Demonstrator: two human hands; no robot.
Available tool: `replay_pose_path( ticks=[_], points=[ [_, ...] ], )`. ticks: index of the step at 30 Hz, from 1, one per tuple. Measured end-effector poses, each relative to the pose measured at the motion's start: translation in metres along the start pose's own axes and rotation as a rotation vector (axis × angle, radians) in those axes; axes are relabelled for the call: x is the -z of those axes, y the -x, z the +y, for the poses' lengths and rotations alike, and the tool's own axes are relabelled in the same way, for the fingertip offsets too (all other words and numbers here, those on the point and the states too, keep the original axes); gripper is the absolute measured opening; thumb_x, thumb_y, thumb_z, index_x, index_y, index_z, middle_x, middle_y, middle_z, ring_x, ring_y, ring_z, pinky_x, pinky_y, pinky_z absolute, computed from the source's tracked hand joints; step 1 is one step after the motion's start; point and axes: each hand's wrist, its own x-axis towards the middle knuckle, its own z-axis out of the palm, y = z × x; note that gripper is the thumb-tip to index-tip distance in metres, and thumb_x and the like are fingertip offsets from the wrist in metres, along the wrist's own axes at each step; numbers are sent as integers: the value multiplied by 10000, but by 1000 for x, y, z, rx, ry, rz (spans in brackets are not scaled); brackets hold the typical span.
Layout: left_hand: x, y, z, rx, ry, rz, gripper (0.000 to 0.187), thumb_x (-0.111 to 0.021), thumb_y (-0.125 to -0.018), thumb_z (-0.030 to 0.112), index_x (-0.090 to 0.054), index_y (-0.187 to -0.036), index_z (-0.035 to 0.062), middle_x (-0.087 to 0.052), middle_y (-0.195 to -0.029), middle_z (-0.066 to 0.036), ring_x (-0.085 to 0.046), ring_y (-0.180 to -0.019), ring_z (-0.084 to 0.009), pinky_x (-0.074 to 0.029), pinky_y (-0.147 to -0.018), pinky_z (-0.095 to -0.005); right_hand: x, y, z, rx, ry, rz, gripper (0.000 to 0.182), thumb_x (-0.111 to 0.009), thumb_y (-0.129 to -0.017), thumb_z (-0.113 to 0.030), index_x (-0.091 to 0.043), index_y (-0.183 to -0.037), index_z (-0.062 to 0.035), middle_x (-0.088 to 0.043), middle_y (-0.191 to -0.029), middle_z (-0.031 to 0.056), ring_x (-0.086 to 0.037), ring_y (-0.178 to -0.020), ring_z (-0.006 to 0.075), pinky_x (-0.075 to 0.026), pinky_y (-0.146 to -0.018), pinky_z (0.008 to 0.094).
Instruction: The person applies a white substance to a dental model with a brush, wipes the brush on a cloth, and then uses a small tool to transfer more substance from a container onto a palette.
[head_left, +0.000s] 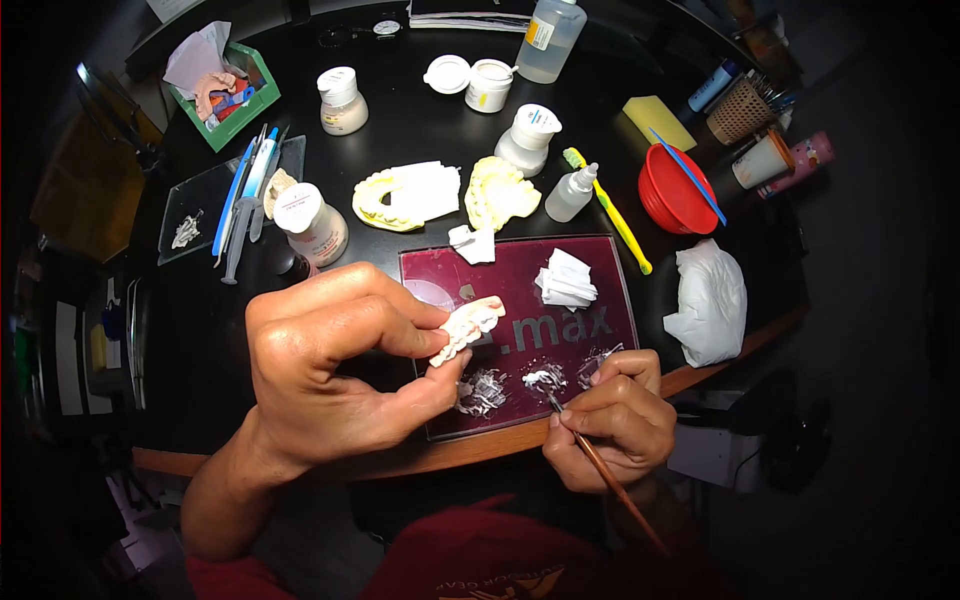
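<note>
Between the thumb and fingers of my left hand (340, 360) is a small pinkish-white dental model (468, 330) with a row of teeth, raised over the left part of a dark red slab (520, 270). My right hand (620, 425) grips a thin brush (605, 470) with a brown wooden handle, its tip down at a dab of white paste (543, 380) on the slab. Smeared white paste (484, 392) also lies near my left fingertips. A folded white tissue (567, 279) rests on the slab's upper right.
Yellowish dental casts (405, 197) stand beyond the slab among lidded jars (310, 222) and a dropper bottle (572, 193). Rightward are a yellow toothbrush (622, 232), a red bowl (668, 195) and a white tissue wad (708, 305). A green box (245, 105) stands far left.
</note>
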Motion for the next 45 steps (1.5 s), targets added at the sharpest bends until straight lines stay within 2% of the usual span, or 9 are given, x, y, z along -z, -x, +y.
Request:
replay_pose_path(
  ticks=[7, 17, 21, 25, 29, 34, 37, 40, 45],
  points=[
    [-1, -1, 3, 150, 163, 13, 212, -882, -698, -63, -677, -709, -13, -744, -787, -151, -762, -741, -174, -597, -641, -257, 2, 0, 1, 26, -46, 18, 245, -744, -556, 52, -630, -709, -102, -577, -682, -18, -527, -740, 212, -444, -647, 320],
    [13, -1, 6, 686, 712, -46, 160, -819, -881, -33, -669, -919, -74, -752, -888, -132, -768, -838, -143, -632, -691, -225, 33, -26, 24, -78, -31, 225, 227, -793, -735, 71, -640, -841, -59, -621, -738, 41, -539, -845, 217, -458, -819, 346],
    [15, -3, 7, 726, 778, -46, 159, -811, -897, -24, -661, -932, -66, -748, -883, -125, -758, -807, -122, -613, -702, -211, 65, -46, 49, -242, -176, 201, 126, -708, -864, 61, -683, -987, 41, -641, -1015, 119, -585, -903, 129, -457, -814, 270],
    [14, 0, 4, 668, 773, -33, 138, -791, -904, -44, -656, -922, -65, -749, -882, -135, -757, -799, -126, -611, -699, -220, 94, -81, 84, -377, -171, 366, 56, -723, -873, 63, -707, -908, 23, -642, -799, 4, -568, -720, 38, -457, -667, 216],
    [15, -3, 7, 635, 710, -39, 131, -787, -906, -49, -657, -918, -63, -751, -877, -138, -757, -797, -127, -605, -691, -215, 112, -105, 114, -421, 48, 119, 71, -788, -843, 5, -725, -826, 33, -712, -733, 41, -651, -683, 68, -514, -657, 235],
    [14, -3, 5, 635, 690, -16, 130, -788, -910, -42, -660, -916, -59, -753, -880, -138, -754, -788, -124, -604, -689, -217, 105, -114, 133, -515, 261, 3, 82, -803, -809, -34, -741, -779, 11, -751, -756, 66, -682, -711, 79, -531, -680, 256],
    [15, -2, 2, 636, 706, -20, 136, -790, -913, -33, -658, -926, -60, -752, -878, -135, -753, -794, -124, -606, -695, -222, 122, -105, 126, -272, 330, 137, 82, -800, -813, -30, -733, -787, 10, -730, -743, 54, -653, -710, 75, -502, -663, 261],
    [13, -1, 2, 644, 765, 0, 146, -792, -918, -15, -655, -947, -56, -751, -882, -129, -753, -801, -125, -597, -700, -216, 144, -76, 99, -357, 99, 285, 100, -776, -907, -2, -683, -873, 4, -619, -748, -34, -526, -685, 27, -412, -634, 206],
    [12, 0, -1, 650, 822, -7, 137, -781, -931, -10, -654, -967, -44, -731, -921, -80, -741, -843, -88, -569, -706, -181, 159, -15, 78, -448, 0, 336, 88, -733, -907, 38, -669, -956, 1, -594, -820, -25, -512, -726, 23, -386, -664, 182]
  ],
)
